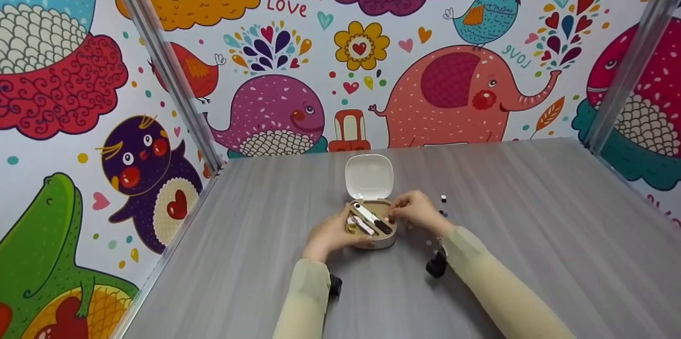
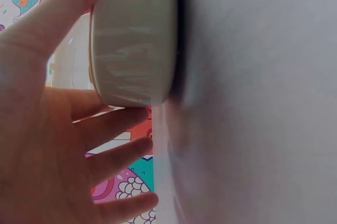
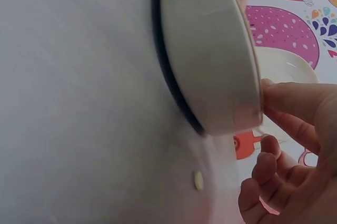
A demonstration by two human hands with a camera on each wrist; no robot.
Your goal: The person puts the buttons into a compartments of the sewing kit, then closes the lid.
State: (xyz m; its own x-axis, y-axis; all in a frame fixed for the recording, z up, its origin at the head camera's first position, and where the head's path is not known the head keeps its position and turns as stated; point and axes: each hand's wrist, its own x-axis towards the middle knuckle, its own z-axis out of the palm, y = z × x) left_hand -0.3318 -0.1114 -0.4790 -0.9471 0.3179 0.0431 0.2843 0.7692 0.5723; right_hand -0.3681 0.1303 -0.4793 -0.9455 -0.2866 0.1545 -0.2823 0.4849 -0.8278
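Observation:
A small cream box (image 1: 385,244) stands on the table with its white lid (image 1: 369,176) raised at the back. My left hand (image 1: 328,233) holds the box by its left side; in the left wrist view the thumb and fingers lie against its wall. Inside, a white stick-like tool with a black end (image 1: 364,212) lies slantwise beside a smaller white piece (image 1: 363,225) and a round yellow item (image 1: 351,228). My right hand (image 1: 417,212) has thumb and index finger together at the right rim, other fingers curled. Whether these fingertips pinch anything is hidden.
Several tiny pieces lie on the grey table (image 1: 255,232) around the right hand, among them a white one (image 1: 443,198) and a pale yellow one (image 3: 198,180). Cartoon-printed walls (image 1: 298,115) border the table at the back and sides.

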